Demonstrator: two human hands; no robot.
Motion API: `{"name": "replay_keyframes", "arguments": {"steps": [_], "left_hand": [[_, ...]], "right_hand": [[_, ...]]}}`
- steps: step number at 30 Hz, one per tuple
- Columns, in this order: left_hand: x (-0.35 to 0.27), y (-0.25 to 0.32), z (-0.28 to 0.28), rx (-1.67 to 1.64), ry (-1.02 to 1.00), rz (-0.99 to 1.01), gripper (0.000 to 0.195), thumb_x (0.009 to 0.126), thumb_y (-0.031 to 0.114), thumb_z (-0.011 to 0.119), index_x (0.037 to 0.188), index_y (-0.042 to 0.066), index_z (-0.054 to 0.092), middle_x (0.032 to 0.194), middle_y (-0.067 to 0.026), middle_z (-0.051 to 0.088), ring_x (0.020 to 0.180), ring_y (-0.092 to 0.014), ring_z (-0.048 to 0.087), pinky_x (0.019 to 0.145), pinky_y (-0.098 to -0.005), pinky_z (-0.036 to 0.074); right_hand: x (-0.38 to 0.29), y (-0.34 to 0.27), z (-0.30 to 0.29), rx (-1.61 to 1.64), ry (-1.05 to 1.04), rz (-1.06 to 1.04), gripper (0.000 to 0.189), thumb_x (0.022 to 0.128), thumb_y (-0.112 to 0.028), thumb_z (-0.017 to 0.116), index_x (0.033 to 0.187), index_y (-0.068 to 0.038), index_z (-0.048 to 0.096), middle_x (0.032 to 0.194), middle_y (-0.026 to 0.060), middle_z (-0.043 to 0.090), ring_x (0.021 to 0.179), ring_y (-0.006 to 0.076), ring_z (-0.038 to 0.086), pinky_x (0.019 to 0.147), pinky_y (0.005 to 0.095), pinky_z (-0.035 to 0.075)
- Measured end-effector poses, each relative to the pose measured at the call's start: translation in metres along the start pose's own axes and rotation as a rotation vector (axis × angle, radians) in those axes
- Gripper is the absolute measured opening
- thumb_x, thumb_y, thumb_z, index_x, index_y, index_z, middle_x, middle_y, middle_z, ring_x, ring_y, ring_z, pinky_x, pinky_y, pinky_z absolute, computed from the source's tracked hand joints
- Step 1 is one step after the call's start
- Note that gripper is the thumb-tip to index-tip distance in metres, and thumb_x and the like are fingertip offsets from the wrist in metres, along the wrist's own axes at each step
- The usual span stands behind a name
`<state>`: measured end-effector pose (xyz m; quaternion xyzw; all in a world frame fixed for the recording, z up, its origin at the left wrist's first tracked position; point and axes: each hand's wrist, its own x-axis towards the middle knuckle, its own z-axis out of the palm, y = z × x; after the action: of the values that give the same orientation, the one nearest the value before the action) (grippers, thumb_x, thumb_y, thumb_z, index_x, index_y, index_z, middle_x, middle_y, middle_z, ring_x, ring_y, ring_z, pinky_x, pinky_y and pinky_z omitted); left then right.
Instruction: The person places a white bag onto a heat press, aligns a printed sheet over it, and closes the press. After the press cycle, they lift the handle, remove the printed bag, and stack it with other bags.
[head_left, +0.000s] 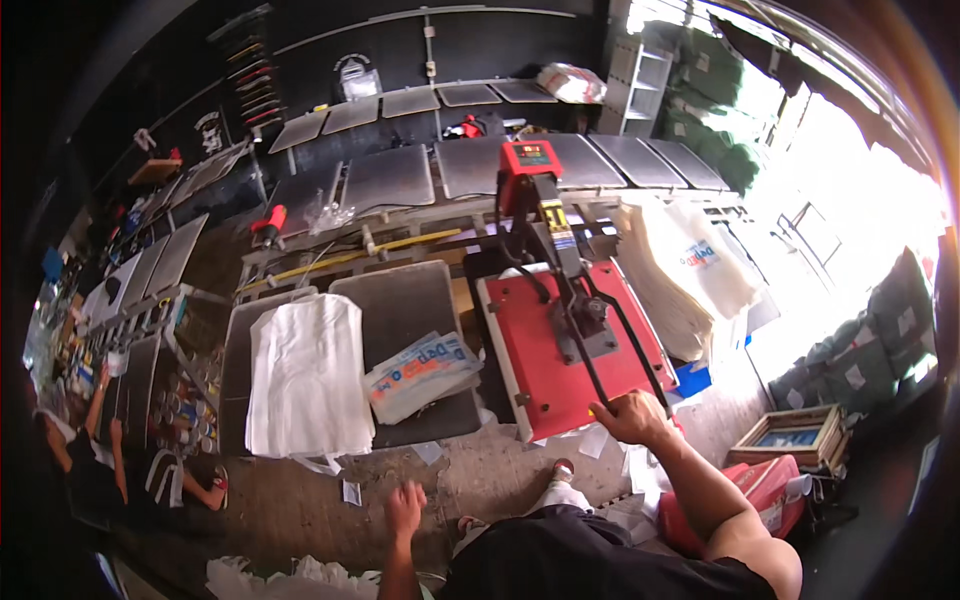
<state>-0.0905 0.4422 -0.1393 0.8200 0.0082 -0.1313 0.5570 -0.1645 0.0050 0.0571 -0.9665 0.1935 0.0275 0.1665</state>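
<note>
My right hand (636, 418) grips the front of the black lever handle (592, 367) on a red heat press (525, 360). The press's red upper plate appears lowered, with pale edges showing around it; whatever lies beneath is hidden. Over the floor, in front of the bench, my left hand (406, 504) hangs with nothing in it and its fingers slightly apart. To the left of the press, a stack of plain white fabric bags (307, 375) rests on a dark board. Beside that stack lie several printed transfer sheets (427, 375), overlapping at an angle.
Right of the press leans a thick pile of printed white bags (694, 262). Dark printing boards (390, 176) line the back, and a red heat gun (271, 225) lies left. Wooden frames (787, 435) and a red bag (772, 495) stand right. Another person (90, 457) works far left.
</note>
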Motion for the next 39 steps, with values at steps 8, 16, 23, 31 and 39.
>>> {"name": "replay_keyframes", "arguments": {"steps": [8, 16, 23, 31, 39], "left_hand": [[0.120, 0.332, 0.226, 0.106, -0.344, 1.247, 0.002, 0.086, 0.005, 0.063, 0.084, 0.004, 0.062, 0.084, -0.0129, 0.064, 0.083, -0.034, 0.063, 0.076, -0.0419, 0.051], [0.172, 0.392, 0.373, 1.189, -0.879, 1.224, 0.057, 0.097, 0.038, 0.036, 0.065, 0.007, 0.071, 0.072, -0.0175, 0.071, 0.073, -0.036, 0.071, 0.078, -0.0465, 0.057], [0.177, 0.384, 0.367, 0.738, -0.723, 1.425, 0.032, 0.078, 0.019, 0.054, 0.047, 0.011, 0.053, 0.053, -0.0131, 0.059, 0.052, -0.034, 0.061, 0.061, -0.0434, 0.051], [0.179, 0.413, 0.323, -0.011, -0.472, 1.333, 0.018, 0.091, 0.014, 0.050, 0.085, 0.007, 0.065, 0.089, -0.0129, 0.066, 0.083, -0.031, 0.063, 0.079, -0.0394, 0.049], [0.185, 0.290, 0.108, -0.346, 0.291, 0.842, 0.031, 0.106, 0.021, 0.039, 0.100, 0.000, 0.061, 0.102, -0.0098, 0.062, 0.092, -0.018, 0.062, 0.081, -0.0328, 0.051]], "right_hand": [[0.009, 0.023, 0.007, 0.055, 0.076, -0.218, 0.047, 0.084, -0.052, 0.063, 0.071, -0.007, 0.070, 0.063, 0.0158, 0.066, 0.059, 0.0356, 0.067, 0.053, 0.0450, 0.055], [0.001, 0.056, -0.002, 0.111, -0.267, -0.486, 0.052, 0.085, -0.055, 0.064, 0.083, -0.004, 0.071, 0.071, 0.0183, 0.068, 0.067, 0.0375, 0.069, 0.062, 0.0481, 0.056], [0.008, 0.045, -0.071, 0.209, -0.556, -0.511, 0.055, 0.088, -0.057, 0.060, 0.079, -0.003, 0.067, 0.073, 0.0198, 0.067, 0.071, 0.0372, 0.069, 0.069, 0.0484, 0.056], [-0.002, 0.046, -0.088, 0.044, -0.482, -0.640, 0.049, 0.089, -0.053, 0.061, 0.092, -0.004, 0.065, 0.089, 0.0191, 0.069, 0.088, 0.0350, 0.070, 0.080, 0.0446, 0.056], [0.013, -0.073, -0.307, -0.275, 0.293, -0.830, 0.033, 0.081, -0.035, 0.077, 0.090, -0.006, 0.064, 0.081, 0.0083, 0.064, 0.074, 0.0285, 0.065, 0.067, 0.0394, 0.053]]}}
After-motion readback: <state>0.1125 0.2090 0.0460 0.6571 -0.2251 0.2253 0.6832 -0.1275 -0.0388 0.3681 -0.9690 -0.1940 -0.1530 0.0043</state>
